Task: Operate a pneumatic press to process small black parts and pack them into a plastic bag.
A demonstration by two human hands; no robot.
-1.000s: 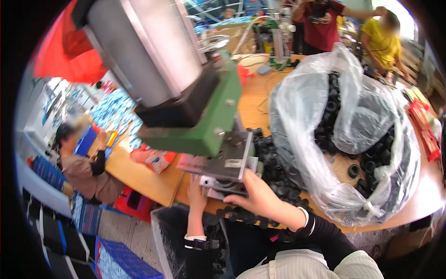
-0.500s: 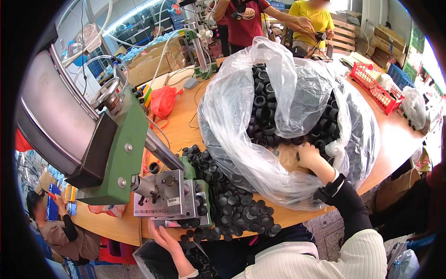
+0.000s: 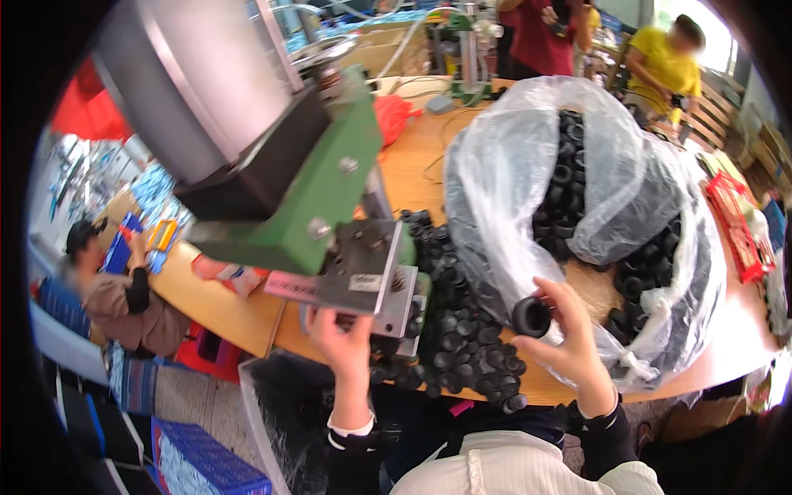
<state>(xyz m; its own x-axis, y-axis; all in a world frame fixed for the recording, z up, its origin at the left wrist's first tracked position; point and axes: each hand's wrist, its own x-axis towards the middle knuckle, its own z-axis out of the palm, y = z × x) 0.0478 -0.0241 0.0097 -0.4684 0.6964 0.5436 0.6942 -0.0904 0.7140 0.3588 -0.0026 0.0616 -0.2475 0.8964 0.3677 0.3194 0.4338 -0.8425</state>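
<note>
My right hand [image 3: 572, 334] pinches a black ring-shaped cap [image 3: 521, 318] between thumb and fingers, in front of the big clear plastic bag [image 3: 493, 190]. More black caps [image 3: 568, 173] fill that bag. My left hand [image 3: 340, 340] is at the lower front edge of the metal die block [image 3: 356, 268] on a green bench press [image 3: 276, 227]. Its thumb stands apart from the fingers, whose tips are partly hidden by the block; nothing shows in it. Between press and bag lies a heap of small black discs [image 3: 464, 342], reaching the table's near edge.
Below the table edge, left of my legs, is a clear-lined bin [image 3: 257, 404]. A red plastic bag [image 3: 396, 115] lies behind the press, and a red basket [image 3: 733, 231] stands far right. People stand beyond the table; another person [image 3: 124, 301] works at the left.
My right hand has come out of the bag's opening toward me, now with a black cap showing in its grip. The view has shifted left; my left hand remains at the die block.
</note>
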